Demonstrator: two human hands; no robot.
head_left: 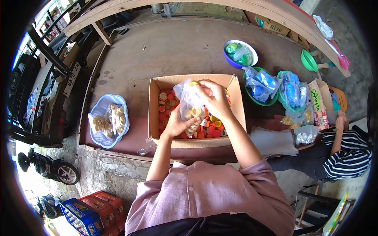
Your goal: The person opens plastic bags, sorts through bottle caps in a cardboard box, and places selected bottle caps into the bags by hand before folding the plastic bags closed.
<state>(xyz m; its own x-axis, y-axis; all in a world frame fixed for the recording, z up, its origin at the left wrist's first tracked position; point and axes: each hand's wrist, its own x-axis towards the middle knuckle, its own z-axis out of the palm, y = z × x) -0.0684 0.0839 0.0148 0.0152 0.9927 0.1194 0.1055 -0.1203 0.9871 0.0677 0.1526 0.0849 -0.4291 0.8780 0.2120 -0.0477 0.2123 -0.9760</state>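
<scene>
Above an open cardboard box [152, 106] full of red, orange and yellow bottle caps [214, 131], my left hand [178, 122] is wrapped round a clear plastic bag [188, 103]. Pale yellow caps show through the lower part of the bag. At the bag's mouth, my right hand [214, 98] pinches a yellow cap [193, 83]. To the left, a light blue basket [103, 135] holds bags of beige caps [118, 120].
A purple-rimmed bowl [256, 55] and green baskets [264, 103] with bagged caps stand at the right. Clear plastic sheets [273, 142] lie right of the box. Another person in a striped top [348, 153] sits at the far right. A wooden beam [220, 4] crosses the top.
</scene>
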